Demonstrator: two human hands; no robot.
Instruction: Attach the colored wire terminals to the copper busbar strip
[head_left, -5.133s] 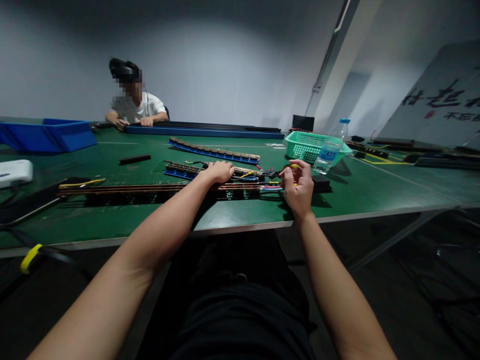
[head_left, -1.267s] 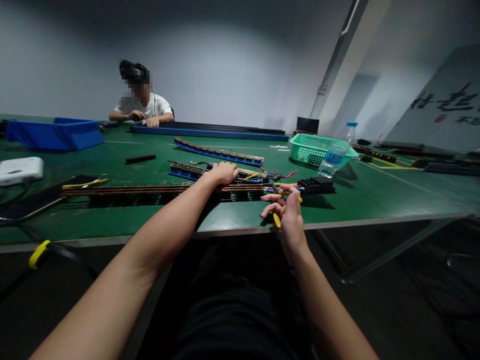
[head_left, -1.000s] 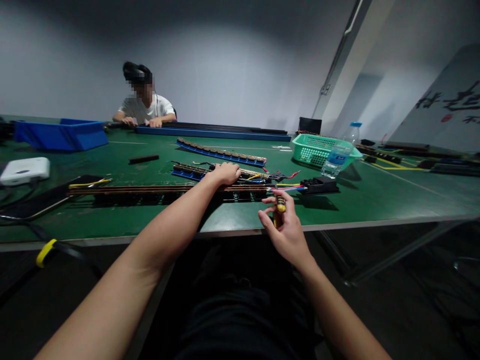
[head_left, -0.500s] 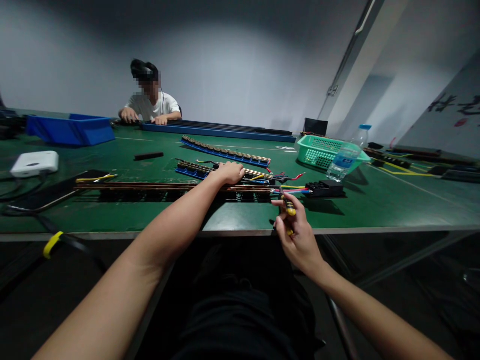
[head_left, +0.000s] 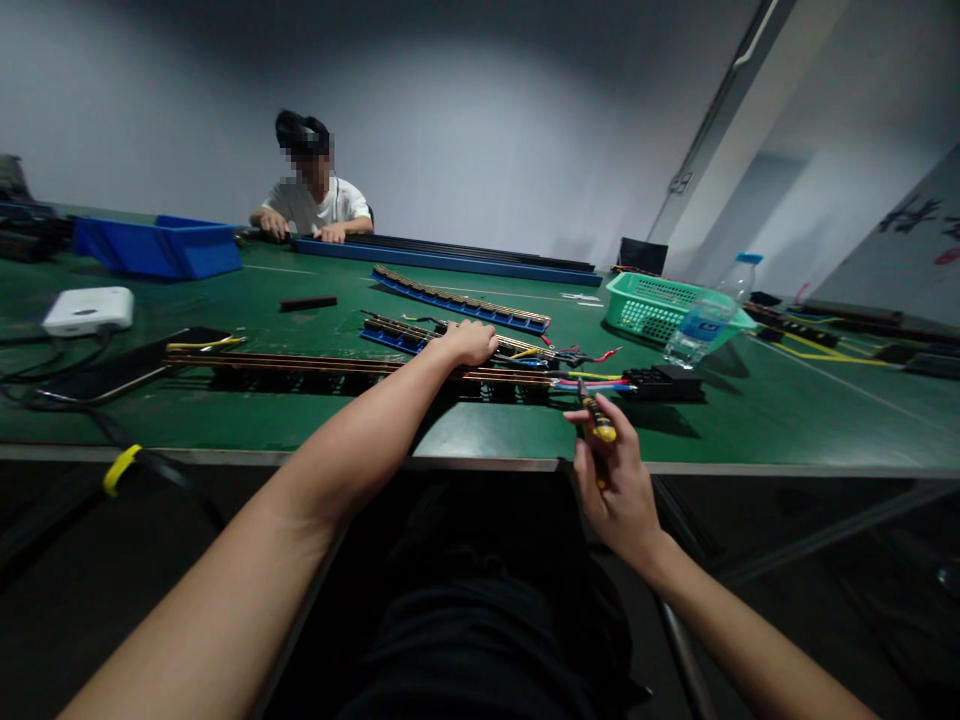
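Note:
A long strip with copper-coloured rails lies across the near part of the table. My left hand is closed over it right of its middle, the fingertips largely hidden. From its right end, yellow, red and blue wires run to a black connector block. My right hand is wrapped round small pliers with yellow-and-black handles. Their dark jaws point up beside the wires; I cannot tell whether they touch. Just behind my left hand lies a shorter blue-based strip with loose wire ends.
Farther back are another blue-based strip, a green basket, a water bottle and a blue bin. A white box and a phone lie left. Across the table, a person handles long dark bars.
The view has shifted, so the table's contents appear farther right. My right hand has drawn the pliers slightly toward me and rightward from the strip's end. My left hand stays on the strip.

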